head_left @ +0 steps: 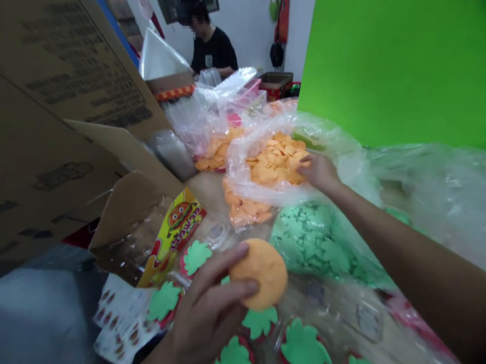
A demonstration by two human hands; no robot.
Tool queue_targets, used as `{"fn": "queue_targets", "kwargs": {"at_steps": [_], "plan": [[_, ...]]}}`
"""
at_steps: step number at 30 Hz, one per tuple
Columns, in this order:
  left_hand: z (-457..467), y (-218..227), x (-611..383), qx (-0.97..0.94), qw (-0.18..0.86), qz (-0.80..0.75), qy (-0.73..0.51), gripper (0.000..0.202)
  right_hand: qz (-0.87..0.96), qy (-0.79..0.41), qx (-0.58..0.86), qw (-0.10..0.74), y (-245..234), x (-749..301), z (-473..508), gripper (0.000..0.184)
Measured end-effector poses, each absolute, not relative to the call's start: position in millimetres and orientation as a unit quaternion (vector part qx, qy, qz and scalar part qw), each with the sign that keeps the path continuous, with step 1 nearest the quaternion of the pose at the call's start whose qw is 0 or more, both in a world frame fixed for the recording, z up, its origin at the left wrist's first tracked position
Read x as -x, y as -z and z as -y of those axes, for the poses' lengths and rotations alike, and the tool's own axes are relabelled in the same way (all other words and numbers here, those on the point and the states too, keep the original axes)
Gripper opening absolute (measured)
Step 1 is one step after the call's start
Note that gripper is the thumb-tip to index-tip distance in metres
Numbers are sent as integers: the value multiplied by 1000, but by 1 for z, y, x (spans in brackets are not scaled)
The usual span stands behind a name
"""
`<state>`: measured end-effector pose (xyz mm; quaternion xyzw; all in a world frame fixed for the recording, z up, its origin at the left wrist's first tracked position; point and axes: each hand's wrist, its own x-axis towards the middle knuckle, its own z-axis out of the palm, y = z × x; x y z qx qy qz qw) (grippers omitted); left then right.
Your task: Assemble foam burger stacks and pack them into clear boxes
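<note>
My left hand [215,295] grips a round, flat orange disc [262,274] between thumb and fingers, above the table. My right hand [321,172] reaches into an open clear plastic bag [239,173] full of similar orange discs [275,156]. Its fingers are pinched at the edge of one disc on the right side of the pile. Below my left hand lie several green leaf-shaped pieces [304,350] on red pieces, in clear plastic trays. A bag of green leaf-shaped pieces [313,238] lies below my right forearm.
An open cardboard box [117,224] with a yellow burger-printed card [174,227] stands at left, by sticker sheets [123,320]. A large carton [47,82] rises beyond it. A green panel [406,65] stands back right. Another person [214,48] works at the back.
</note>
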<state>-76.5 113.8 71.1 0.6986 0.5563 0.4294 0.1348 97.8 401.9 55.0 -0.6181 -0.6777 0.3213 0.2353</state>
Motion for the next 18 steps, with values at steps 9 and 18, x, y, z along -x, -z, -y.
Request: {"fn": "queue_targets", "kwargs": {"at_steps": [9, 18], "plan": [[-81, 6, 64, -783, 167, -540, -260, 21, 520, -543, 562, 346, -101, -145, -274, 42], [-84, -45, 51, -449, 565, -521, -455, 39, 305, -781, 474, 270, -88, -147, -170, 30]]}}
